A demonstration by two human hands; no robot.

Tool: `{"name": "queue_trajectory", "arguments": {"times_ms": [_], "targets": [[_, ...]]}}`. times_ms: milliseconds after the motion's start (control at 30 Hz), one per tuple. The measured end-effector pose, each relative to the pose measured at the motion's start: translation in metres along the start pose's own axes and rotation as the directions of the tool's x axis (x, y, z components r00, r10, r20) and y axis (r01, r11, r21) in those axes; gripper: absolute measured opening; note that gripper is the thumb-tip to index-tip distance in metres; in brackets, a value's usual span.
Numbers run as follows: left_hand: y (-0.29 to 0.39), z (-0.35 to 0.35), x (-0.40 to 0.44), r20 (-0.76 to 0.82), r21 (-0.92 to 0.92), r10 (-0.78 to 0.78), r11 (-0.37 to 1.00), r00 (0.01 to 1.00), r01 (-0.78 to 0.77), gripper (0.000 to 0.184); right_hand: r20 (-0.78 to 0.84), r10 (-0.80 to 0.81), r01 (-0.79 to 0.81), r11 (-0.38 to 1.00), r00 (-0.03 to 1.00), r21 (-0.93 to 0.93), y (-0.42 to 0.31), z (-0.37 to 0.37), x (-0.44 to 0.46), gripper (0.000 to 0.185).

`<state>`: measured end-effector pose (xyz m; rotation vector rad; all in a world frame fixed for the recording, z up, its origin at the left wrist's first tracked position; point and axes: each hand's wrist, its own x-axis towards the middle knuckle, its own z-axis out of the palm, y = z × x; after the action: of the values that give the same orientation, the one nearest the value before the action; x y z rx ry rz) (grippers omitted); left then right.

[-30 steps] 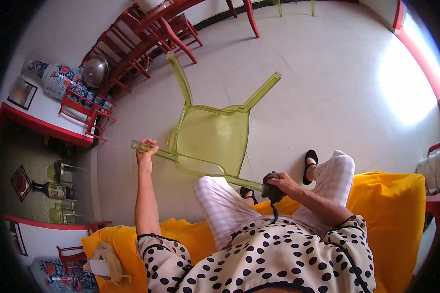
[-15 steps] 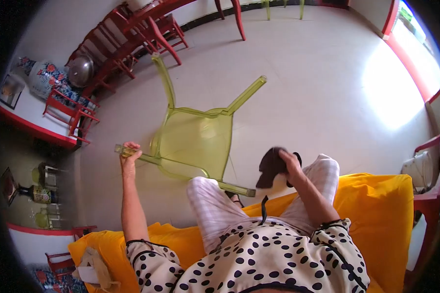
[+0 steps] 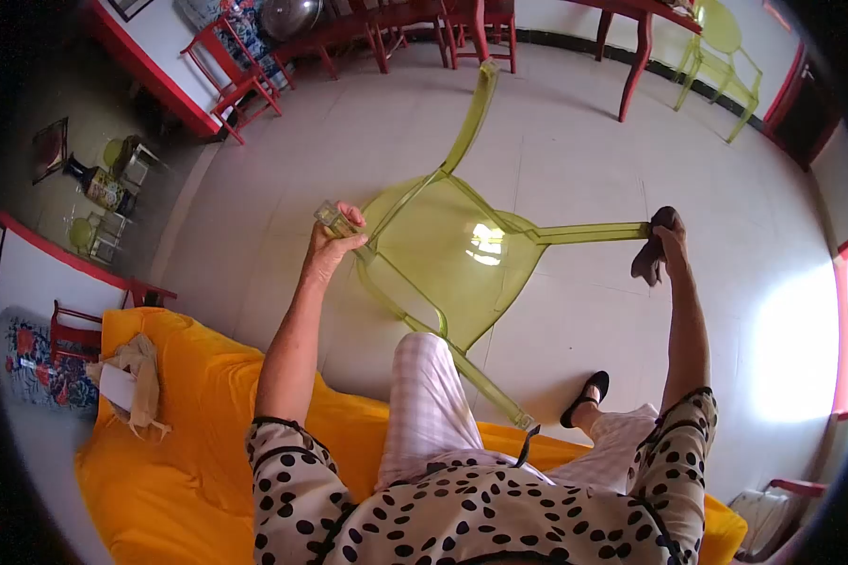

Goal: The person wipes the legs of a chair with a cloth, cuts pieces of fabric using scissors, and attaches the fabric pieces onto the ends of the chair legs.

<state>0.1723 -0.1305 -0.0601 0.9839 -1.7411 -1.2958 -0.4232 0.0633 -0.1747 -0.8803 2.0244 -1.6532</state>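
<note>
A see-through green plastic chair (image 3: 438,250) is tipped over in front of me, its legs pointing outward in several directions. My left hand (image 3: 334,240) is wrapped around one leg near its end, with the clear tip showing beyond the fingers. My right hand (image 3: 670,237) is closed on a dark brown cloth (image 3: 647,266), pressed at the end of the leg that points right. Another leg reaches toward my lap beside my knee, and one points away toward the far wall. What the cloth covers at the leg's tip is hidden.
I sit on a seat with an orange cover (image 3: 188,405), where a beige bag (image 3: 141,386) lies at left. A red wooden chair (image 3: 236,80) and a red table (image 3: 622,14) stand along the far side. Another green chair (image 3: 721,71) is at the far right.
My right hand has moved outward with the cloth from above my lap to a chair leg's end. The chair has turned, with my left hand still on its leg. My view has swung right.
</note>
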Motion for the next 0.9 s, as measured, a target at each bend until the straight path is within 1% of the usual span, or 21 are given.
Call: {"name": "queue_trajectory", "arguments": {"times_ms": [100, 167, 200, 300, 333, 433, 467, 533, 567, 600, 633, 700, 733, 800, 867, 900], "targets": [[0.020, 0.009, -0.009, -0.047, -0.011, -0.032, 0.999, 0.998, 0.031, 0.027, 0.178, 0.240, -0.207, 0.960, 0.954, -0.189, -0.019, 0.021, 0.006, 0.028], [0.013, 0.002, -0.007, -0.023, 0.018, -0.034, 0.999, 0.999, 0.035, 0.027, 0.247, 0.188, -0.123, 0.959, 0.951, -0.256, 0.039, 0.026, 0.040, 0.032], [0.010, 0.000, -0.006, -0.013, 0.036, -0.032, 0.999, 0.999, 0.032, 0.028, 0.276, 0.150, -0.026, 0.912, 0.949, -0.409, 0.022, 0.028, 0.033, 0.036], [-0.001, 0.018, -0.007, -0.160, 0.023, 0.019, 1.000, 0.987, -0.016, 0.022, 0.278, 0.232, 0.042, 0.694, 0.932, -0.719, 0.004, 0.029, 0.035, 0.039], [-0.002, 0.023, -0.012, -0.196, 0.010, 0.024, 1.000, 0.980, -0.022, 0.022, 0.227, 0.290, -0.006, 0.629, 0.930, -0.777, 0.000, 0.030, 0.031, 0.043], [0.000, 0.044, -0.018, -0.307, -0.038, 0.051, 0.997, 0.950, -0.066, 0.021, 0.192, 0.193, 0.082, 0.468, 0.962, -0.880, 0.022, 0.025, 0.030, 0.044], [0.003, 0.051, -0.018, -0.331, -0.058, 0.052, 0.995, 0.942, -0.075, 0.021, 0.190, 0.127, 0.108, 0.478, 0.974, -0.872, 0.035, 0.020, 0.029, 0.042], [0.010, 0.062, -0.018, -0.380, -0.094, 0.062, 0.990, 0.923, -0.105, 0.022, 0.136, 0.175, 0.031, 0.497, 0.975, -0.867, 0.038, 0.016, 0.025, 0.043], [0.016, 0.064, -0.014, -0.386, -0.064, 0.084, 0.991, 0.919, -0.117, 0.022, 0.108, 0.202, -0.010, 0.507, 0.973, -0.862, 0.040, 0.015, 0.021, 0.043], [0.023, 0.067, -0.005, -0.390, -0.035, 0.107, 0.991, 0.915, -0.131, 0.023, 0.094, 0.213, -0.042, 0.556, 0.972, -0.830, 0.038, 0.008, 0.019, 0.041], [0.030, 0.070, 0.006, -0.393, -0.009, 0.129, 0.990, 0.910, -0.144, 0.023, 0.087, 0.184, -0.031, 0.557, 0.979, -0.830, 0.038, 0.000, 0.018, 0.039], [0.047, 0.077, 0.042, -0.411, -0.062, 0.146, 0.980, 0.900, -0.187, 0.024, 0.078, 0.125, -0.004, 0.552, 0.989, -0.834, 0.032, -0.017, 0.020, 0.035], [0.053, 0.080, 0.062, -0.380, -0.071, 0.170, 0.975, 0.909, -0.212, 0.024, 0.069, 0.176, -0.038, 0.542, 0.982, -0.839, 0.022, -0.027, 0.021, 0.037], [0.066, 0.100, 0.100, -0.307, -0.093, 0.207, 0.965, 0.929, -0.246, 0.024, -0.006, 0.183, -0.111, 0.569, 0.983, -0.815, 0.019, -0.055, 0.016, 0.039], [0.087, 0.123, 0.115, -0.232, -0.129, 0.224, 0.958, 0.947, -0.258, 0.026, -0.075, 0.159, -0.154, 0.571, 0.984, -0.806, 0.010, -0.098, -0.008, 0.040], [0.095, 0.135, 0.121, -0.195, -0.142, 0.211, 0.960, 0.958, -0.241, 0.026, -0.100, 0.176, -0.184, 0.566, 0.979, -0.804, 0.005, -0.116, -0.021, 0.040]]}}
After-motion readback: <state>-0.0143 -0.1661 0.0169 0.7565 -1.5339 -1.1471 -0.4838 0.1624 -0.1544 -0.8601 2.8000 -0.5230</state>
